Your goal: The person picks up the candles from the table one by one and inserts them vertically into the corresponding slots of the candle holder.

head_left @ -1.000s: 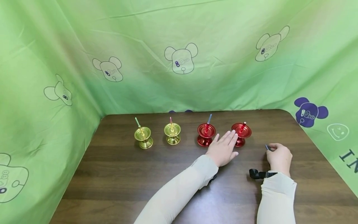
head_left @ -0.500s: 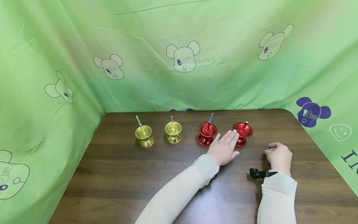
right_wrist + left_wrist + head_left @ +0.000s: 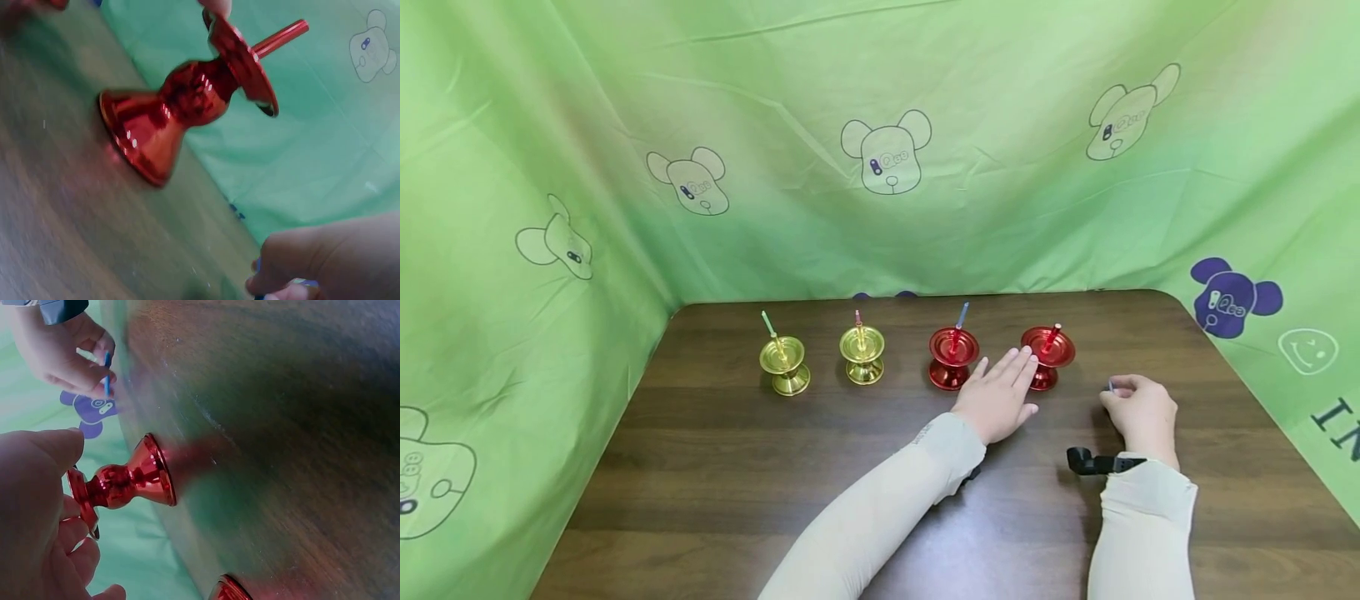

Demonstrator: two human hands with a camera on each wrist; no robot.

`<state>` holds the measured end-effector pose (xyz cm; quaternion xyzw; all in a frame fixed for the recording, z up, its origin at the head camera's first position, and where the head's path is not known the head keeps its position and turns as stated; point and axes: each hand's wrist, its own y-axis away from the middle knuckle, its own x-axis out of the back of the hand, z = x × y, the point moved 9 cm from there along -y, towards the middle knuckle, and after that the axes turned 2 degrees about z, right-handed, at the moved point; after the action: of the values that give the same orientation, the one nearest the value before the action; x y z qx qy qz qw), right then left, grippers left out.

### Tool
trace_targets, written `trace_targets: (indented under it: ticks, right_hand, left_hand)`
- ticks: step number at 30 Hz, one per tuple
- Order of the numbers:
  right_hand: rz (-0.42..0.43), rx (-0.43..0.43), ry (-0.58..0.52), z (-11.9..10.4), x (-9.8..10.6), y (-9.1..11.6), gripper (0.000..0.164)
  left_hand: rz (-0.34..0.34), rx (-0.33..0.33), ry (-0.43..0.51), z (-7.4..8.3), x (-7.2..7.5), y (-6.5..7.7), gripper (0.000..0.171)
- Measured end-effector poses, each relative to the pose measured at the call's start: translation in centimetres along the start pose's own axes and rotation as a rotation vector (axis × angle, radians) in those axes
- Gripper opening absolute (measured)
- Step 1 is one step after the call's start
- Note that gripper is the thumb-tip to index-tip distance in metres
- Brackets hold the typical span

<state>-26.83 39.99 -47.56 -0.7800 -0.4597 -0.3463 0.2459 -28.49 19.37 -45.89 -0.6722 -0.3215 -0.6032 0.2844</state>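
Note:
My right hand [image 3: 1142,415] pinches a thin blue candle [image 3: 107,374] between thumb and fingertips, low over the table and right of the rightmost red candle holder [image 3: 1047,350]. That holder has a shiny dish, a waisted foot and a red tube [image 3: 281,39] rising from the dish. My left hand [image 3: 997,398] lies with its fingers extended and their tips at the holder's near rim, thumb spread away. Left of it stands another red candle holder [image 3: 953,350] with a blue candle [image 3: 962,315] in its tube.
Two gold candle holders stand further left: one [image 3: 783,358] with a green candle [image 3: 768,323], the other [image 3: 862,347] with a pink candle [image 3: 857,318]. The brown wooden table [image 3: 700,467] meets a green printed cloth [image 3: 790,208] at its back and sides.
My right hand has shifted slightly left with the blue candle, which now stands more upright in the fingers and shows less. The left hand and the candle holders stay put.

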Motion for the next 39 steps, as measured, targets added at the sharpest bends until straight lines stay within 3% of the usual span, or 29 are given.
trace_targets:
  ticks: [5,13,21,27,35,39]
  right_hand:
    - [0.058,0.004,-0.075,-0.8,0.2,-0.1,0.036]
    - [0.074,-0.011,-0.197,-1.7,0.5,-0.1,0.037]
    - [0.140,-0.027,-0.442,-2.6,1.1,0.0,0.037]
    - [0.221,-0.053,-0.595,-2.8,1.4,0.2,0.027]
    - [0.268,0.004,-0.763,-3.9,1.0,0.3,0.022]
    - [0.300,0.051,-0.785,-5.0,1.4,0.6,0.020]
  left_hand:
    - [0.002,0.000,-0.005,-0.1,0.2,0.1,0.070]
    - [0.008,-0.002,0.000,-0.2,0.2,0.0,0.067]
    - [0.018,-0.002,-0.002,-0.3,-0.1,-0.2,0.064]
    - [0.024,-0.010,-0.003,-0.1,-0.1,-0.1,0.063]
    - [0.035,-0.010,0.001,-0.1,-0.3,-0.3,0.062]
    - [0.039,-0.007,0.007,-0.2,-0.3,-0.4,0.061]
